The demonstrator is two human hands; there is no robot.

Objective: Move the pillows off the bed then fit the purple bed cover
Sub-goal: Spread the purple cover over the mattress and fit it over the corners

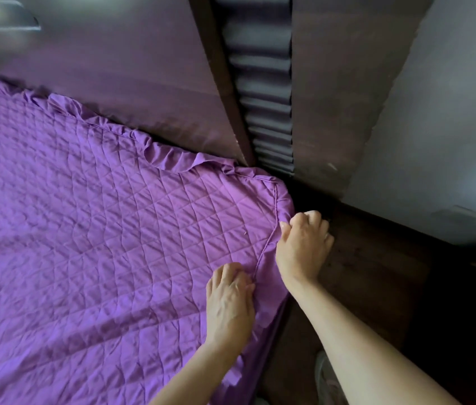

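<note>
Cover (99, 229): purple, quilted, spread over the bed top, wrinkled. The frill on its far edge is bunched against a wooden panel (143, 83). The near corner is rounded over the mattress and the skirt hangs down the side.
Floor (362, 273): dark wood, right of the bed.
Right hand (304, 244): at the corner, fingers curled over the edge, gripping the cover, thumb by the piping.
Left hand (229, 302): just beside it on top, fingers curled, pinching the cover at the piped seam.
</note>
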